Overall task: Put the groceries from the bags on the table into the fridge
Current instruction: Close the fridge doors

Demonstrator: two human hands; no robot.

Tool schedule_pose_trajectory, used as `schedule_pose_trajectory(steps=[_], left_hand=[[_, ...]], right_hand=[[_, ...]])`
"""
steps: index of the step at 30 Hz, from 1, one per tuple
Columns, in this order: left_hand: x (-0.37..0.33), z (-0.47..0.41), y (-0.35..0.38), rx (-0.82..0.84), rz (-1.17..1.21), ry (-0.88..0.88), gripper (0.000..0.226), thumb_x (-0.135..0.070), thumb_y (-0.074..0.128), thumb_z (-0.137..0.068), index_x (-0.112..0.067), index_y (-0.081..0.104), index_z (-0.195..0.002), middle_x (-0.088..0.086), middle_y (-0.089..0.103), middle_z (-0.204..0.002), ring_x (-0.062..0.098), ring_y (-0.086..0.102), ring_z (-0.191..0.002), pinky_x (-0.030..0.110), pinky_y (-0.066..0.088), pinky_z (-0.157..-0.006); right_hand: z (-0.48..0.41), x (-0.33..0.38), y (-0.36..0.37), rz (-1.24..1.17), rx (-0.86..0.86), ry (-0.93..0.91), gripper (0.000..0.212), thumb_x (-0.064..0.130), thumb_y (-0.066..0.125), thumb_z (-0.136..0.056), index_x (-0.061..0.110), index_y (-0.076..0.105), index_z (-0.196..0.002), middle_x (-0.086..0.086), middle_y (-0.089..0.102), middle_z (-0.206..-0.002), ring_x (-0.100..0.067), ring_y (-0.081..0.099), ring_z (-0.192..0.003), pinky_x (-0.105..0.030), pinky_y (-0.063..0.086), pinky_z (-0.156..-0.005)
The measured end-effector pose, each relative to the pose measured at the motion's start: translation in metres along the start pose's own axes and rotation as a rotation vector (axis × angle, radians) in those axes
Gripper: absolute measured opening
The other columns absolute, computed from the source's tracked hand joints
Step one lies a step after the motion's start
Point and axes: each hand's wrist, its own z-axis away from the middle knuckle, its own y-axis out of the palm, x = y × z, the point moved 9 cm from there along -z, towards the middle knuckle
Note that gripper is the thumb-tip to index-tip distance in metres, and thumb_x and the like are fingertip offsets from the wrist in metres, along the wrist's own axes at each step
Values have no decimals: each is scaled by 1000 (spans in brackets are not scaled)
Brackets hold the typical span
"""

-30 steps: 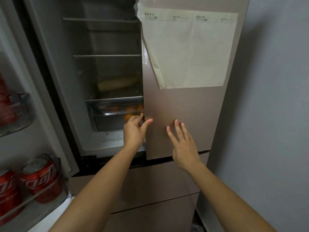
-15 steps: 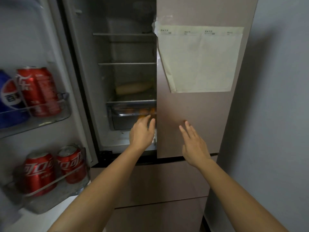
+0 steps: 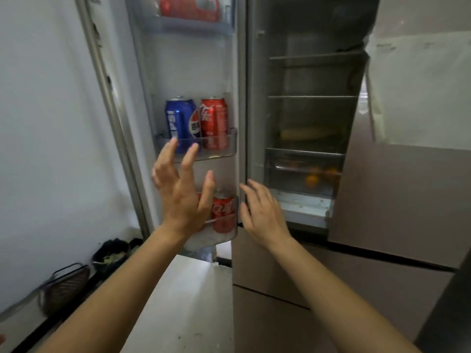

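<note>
Fridge [image 3: 305, 80] stands open: door [image 3: 188, 72] at twelve o'clock from empty, spread left hand [image 3: 182, 197], the nearer; right hand [image 3: 262, 212] likewise spread, empty.

Both forearms are bare to the frame's edge, and the left hand [image 3: 182, 197] and right hand [image 3: 262, 212] wear nothing.

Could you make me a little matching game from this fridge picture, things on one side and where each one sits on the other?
Things:
1. blue can
2. oranges
3. paper sheet
4. black bag

Places:
A. taped to the front of the right fridge door
B. on the floor by the wall
C. middle shelf of the open left door, next to a red can
D. inside the clear drawer low in the fridge

Pairs: 1-C, 2-D, 3-A, 4-B
</note>
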Motion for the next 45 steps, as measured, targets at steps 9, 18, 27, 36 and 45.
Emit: schedule_pose_trajectory(steps=[9, 18, 27, 36, 45], left_hand=[[120, 36, -6, 262, 110, -597, 68, -49, 34, -103, -18, 9, -158, 6, 12, -165, 21, 12, -151, 45, 16, -123], [118, 33, 6, 147, 405, -807, 71, -61, 13, -100, -22, 14, -159, -2, 18, -165, 13, 15, -151, 28, 10, -119], [46, -9, 23, 90, 495, -687, 58, -45, 22, -107, -18, 18, -157, -2, 24, -163, 8, 20, -147, -5, 13, -95], [-69, 1, 74, 151, 581, -432, 61, -56, 47, -94, -25, 36, -146, -6, 48, -145, 10, 47, -131, 29, 44, -108], [-136, 12, 147, 355, 323, 0, 76, -60, 45, -94, -17, 26, -155, 6, 24, -161, 24, 27, -145, 30, 24, -119]], right_hand=[[19, 76, 93, 75, 332, -221, 48, 43, 35, -104, 19, 48, -143, -6, 58, -129, -26, 53, -117, -41, 35, -105], [40, 30, 64, 42, 269, -138, 57, 70, 25, -97, 27, 59, -111, 2, 59, -112, -17, 51, -104, -36, 40, -97], [64, -57, 0, -32, 189, 114, 58, 65, 25, -100, 28, 61, -126, 4, 56, -134, -16, 54, -119, -29, 41, -98], [99, -123, -41, -665, -113, 621, 51, 50, 30, -105, 24, 43, -148, 9, 45, -145, -9, 37, -140, -31, 29, -116], [101, -173, -72, -476, -116, 610, 51, 41, 43, -106, 30, 34, -155, 8, 39, -158, -10, 35, -145, -38, 32, -120]])
